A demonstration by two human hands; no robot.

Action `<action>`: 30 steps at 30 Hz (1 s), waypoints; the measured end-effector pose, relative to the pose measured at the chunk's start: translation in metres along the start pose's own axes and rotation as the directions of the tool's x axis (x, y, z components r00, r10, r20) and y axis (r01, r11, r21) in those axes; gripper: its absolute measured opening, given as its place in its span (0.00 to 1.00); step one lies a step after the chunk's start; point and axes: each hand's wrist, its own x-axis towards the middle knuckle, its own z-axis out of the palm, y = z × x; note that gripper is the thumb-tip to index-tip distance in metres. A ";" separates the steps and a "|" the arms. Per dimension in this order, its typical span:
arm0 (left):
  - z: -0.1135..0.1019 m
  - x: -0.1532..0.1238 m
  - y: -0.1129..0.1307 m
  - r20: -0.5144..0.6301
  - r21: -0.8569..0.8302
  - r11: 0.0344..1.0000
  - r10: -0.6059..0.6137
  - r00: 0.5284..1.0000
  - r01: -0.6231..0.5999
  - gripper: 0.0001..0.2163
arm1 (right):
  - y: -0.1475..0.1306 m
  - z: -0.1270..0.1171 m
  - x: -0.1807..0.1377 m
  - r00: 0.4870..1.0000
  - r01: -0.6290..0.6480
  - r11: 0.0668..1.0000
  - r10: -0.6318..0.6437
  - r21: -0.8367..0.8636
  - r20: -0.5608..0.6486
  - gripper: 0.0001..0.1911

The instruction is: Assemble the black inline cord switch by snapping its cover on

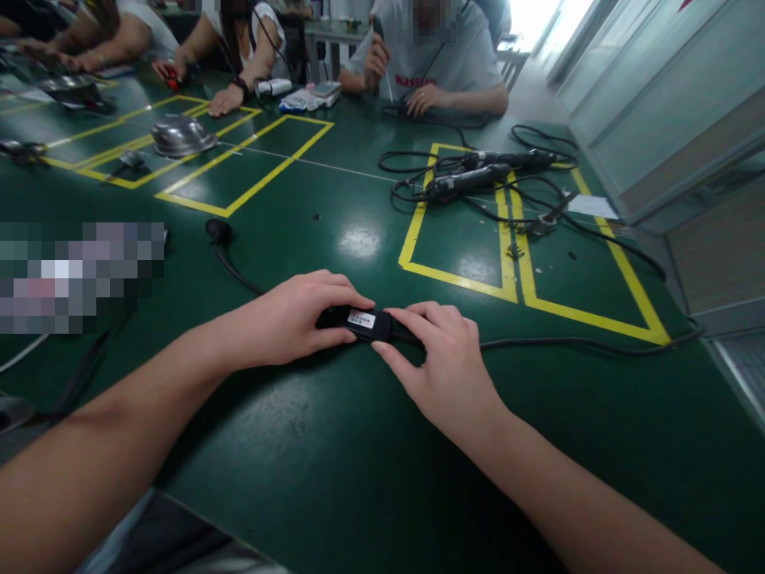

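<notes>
Left hand (307, 315) clamped on the black connector (367, 323), and the right hand (448, 347) pinching its other end: opposing grips, probably keeping it steady and straight! White label (362, 319) up, framed between the fingertips. Black cord (567, 343) runs off past the right hand; a plug (218, 231) lies beyond the left hand on the table (287, 470).

Label (362, 320) too small to read. Black connector (383, 326) partly hidden by fingers (345, 296). Object (84, 275) at left pixelated, unidentifiable. Left forearm (119, 430) cut off.
</notes>
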 end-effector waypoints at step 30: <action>-0.013 -0.004 -0.006 0.119 -0.048 0.982 -0.175 0.977 0.182 0.09 | 0.000 -0.004 0.002 1.000 -0.018 0.985 0.017 0.173 0.007 0.05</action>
